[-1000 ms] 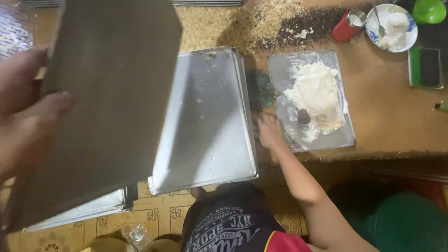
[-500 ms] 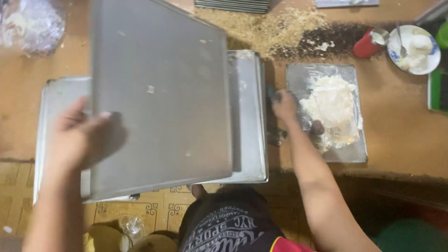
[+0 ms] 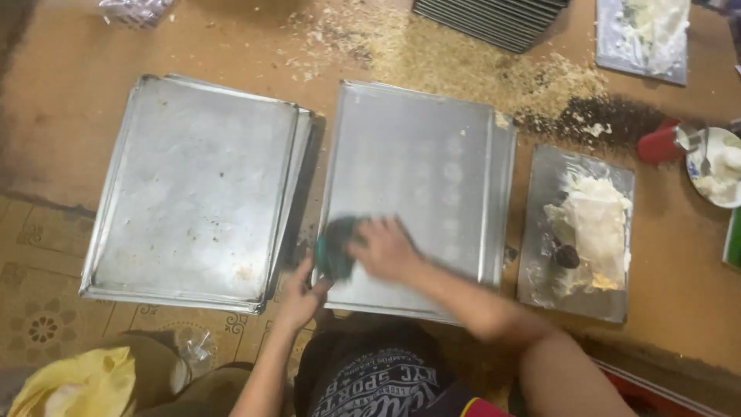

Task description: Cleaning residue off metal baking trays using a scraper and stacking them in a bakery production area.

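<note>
Two stacks of metal baking trays lie on a brown board. My right hand [image 3: 386,249] presses a dark green scrubbing pad [image 3: 336,245] onto the near left part of the middle stack's top tray [image 3: 432,154]. My left hand [image 3: 299,295] grips that stack's near left edge, fingers apart against the rim. The left stack of trays [image 3: 193,185] lies flat beside it, untouched.
A smaller tray [image 3: 544,270] at the right carries a white greasy lump and a dark round piece. A red cup [image 3: 658,144] and a white plate [image 3: 722,166] stand at the far right. Crumbs cover the back of the board. More trays [image 3: 494,19] lie at the back.
The tray my left hand held up now lies on the left stack. My right hand has moved from the small greasy tray to the middle stack, with the green pad.
</note>
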